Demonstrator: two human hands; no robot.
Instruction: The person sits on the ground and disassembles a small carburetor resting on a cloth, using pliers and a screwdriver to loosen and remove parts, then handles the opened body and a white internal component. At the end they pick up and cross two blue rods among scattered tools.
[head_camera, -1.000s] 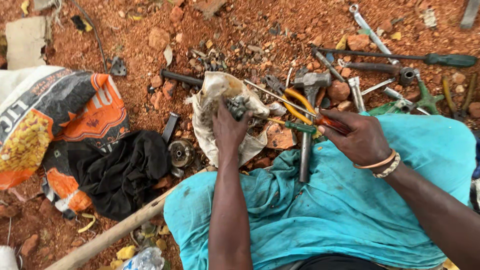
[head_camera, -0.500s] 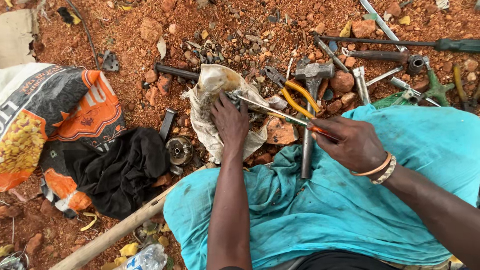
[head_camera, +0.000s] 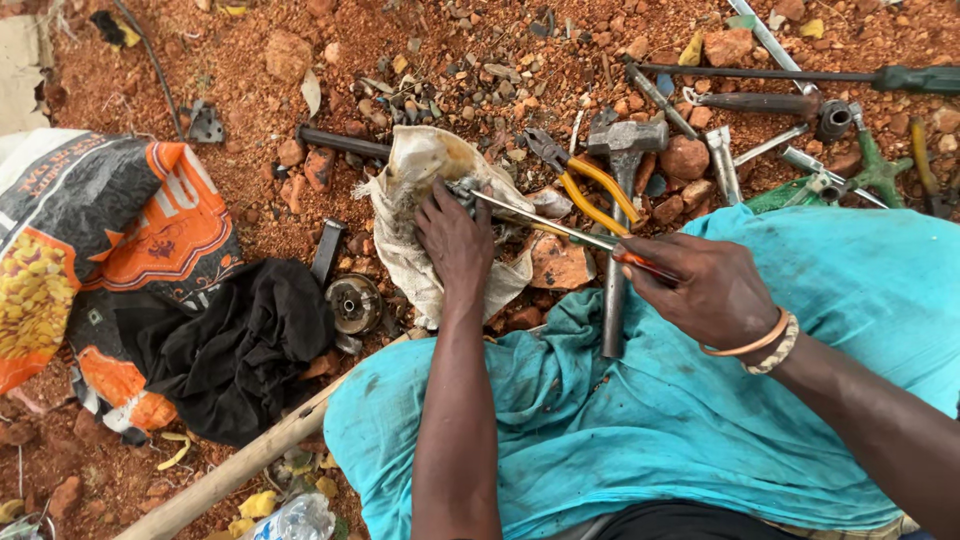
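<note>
Screwdriver (head_camera: 560, 228) in right hand (head_camera: 700, 290), tip at rag-held part (head_camera: 462, 190)

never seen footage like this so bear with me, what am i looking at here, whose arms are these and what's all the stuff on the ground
There is no machine here. The picture comes from a camera worn on a person's head, looking down, so the two bare arms are that person's own. A turquoise cloth covers their lap. The left hand presses a small dark metal part onto a dirty whitish rag. The right hand grips a long orange-handled screwdriver, its tip at that part. Around them, on red stony ground, lie yellow-handled pliers, a steel hammer, a crumpled black cloth and an orange printed sack.
</note>
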